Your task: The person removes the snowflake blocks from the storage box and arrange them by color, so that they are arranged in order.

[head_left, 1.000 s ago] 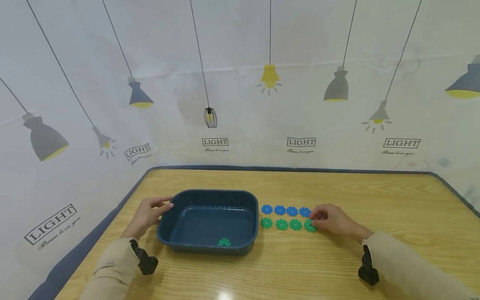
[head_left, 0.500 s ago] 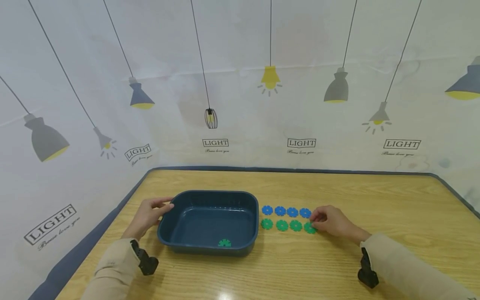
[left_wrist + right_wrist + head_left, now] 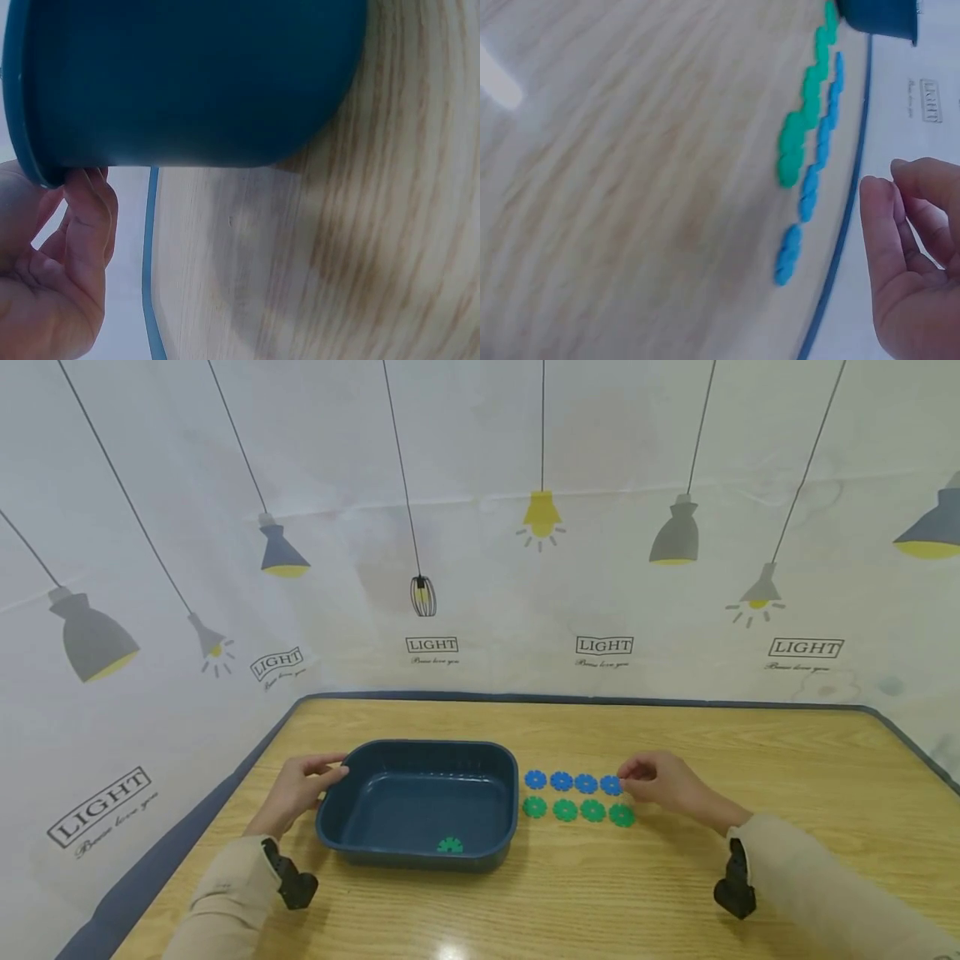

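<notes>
My left hand (image 3: 294, 792) grips the left rim of a dark blue plastic basin (image 3: 416, 862), with fingers under the lip in the left wrist view. Inside the basin, near its front wall, lies one green flower-shaped disc (image 3: 450, 844). My right hand (image 3: 670, 787) hovers at the right end of a row of blue flower-shaped discs, its fingertips overlapping the last visible blue disc (image 3: 611, 785). In the right wrist view nothing is between the thumb and fingers, which are loosely bent. There, a further blue disc (image 3: 788, 255) shows, hidden behind the hand in the head view.
In front of the blue row lies a parallel row of several green discs, the rightmost green disc (image 3: 621, 815) near my right hand. Both rows begin beside the basin's right wall. A wooden table (image 3: 585, 902) carries everything, with a lamp-printed wall sheet (image 3: 480, 552) behind.
My right hand has moved slightly away from me, from the rightmost green disc up to the blue row, leaving that green disc on the table. The left hand and basin stay in place.
</notes>
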`<state>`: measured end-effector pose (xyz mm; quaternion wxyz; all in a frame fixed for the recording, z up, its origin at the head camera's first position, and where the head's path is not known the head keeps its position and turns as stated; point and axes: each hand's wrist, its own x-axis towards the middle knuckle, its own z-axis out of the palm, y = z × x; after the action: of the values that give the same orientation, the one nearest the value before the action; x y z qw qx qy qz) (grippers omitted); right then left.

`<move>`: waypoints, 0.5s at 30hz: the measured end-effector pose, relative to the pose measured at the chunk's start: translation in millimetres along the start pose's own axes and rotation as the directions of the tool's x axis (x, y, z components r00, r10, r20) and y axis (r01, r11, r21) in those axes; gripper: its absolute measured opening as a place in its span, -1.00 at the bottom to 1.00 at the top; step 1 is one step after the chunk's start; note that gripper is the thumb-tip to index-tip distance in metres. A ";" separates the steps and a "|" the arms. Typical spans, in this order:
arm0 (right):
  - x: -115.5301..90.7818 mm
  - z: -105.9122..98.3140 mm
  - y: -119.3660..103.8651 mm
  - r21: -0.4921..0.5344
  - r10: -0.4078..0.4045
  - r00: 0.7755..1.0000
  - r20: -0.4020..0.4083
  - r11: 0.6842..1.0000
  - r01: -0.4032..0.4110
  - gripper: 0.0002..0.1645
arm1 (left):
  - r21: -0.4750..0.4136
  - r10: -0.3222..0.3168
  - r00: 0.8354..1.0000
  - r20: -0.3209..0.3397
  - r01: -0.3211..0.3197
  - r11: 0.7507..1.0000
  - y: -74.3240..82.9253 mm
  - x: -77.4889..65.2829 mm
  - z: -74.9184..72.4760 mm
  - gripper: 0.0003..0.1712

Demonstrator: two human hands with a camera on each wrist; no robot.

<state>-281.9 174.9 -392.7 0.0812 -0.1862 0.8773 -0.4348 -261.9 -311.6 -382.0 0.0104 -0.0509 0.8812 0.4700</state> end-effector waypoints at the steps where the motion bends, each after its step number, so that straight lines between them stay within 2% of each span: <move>1: 1.7 -0.1 -3.9 0.016 -0.010 1.000 0.008 1.000 0.010 -0.80 | 0.000 0.001 1.000 0.000 -0.001 1.000 -0.2 0.0 0.1 -0.51; 5: 8.4 5.7 -20.8 0.066 -0.069 0.996 0.050 0.996 0.065 -0.78 | 0.000 0.002 1.000 0.000 -0.002 1.000 -1.8 0.9 0.2 -0.50; 9: 15.3 20.2 -42.4 0.117 -0.121 0.985 0.121 0.987 0.107 -0.80 | -0.008 -0.005 1.000 -0.001 0.005 1.000 -3.0 2.0 0.6 -0.50; 15: 30.5 42.7 -77.9 0.179 -0.222 0.949 0.225 0.967 0.184 -0.77 | -0.007 -0.021 1.000 0.006 0.021 1.000 -2.6 2.4 0.9 -0.49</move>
<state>-276.9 88.5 -356.3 0.1573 -0.3207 0.8002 -0.4817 -264.1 -312.5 -384.8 0.0177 -0.0585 0.8789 0.4731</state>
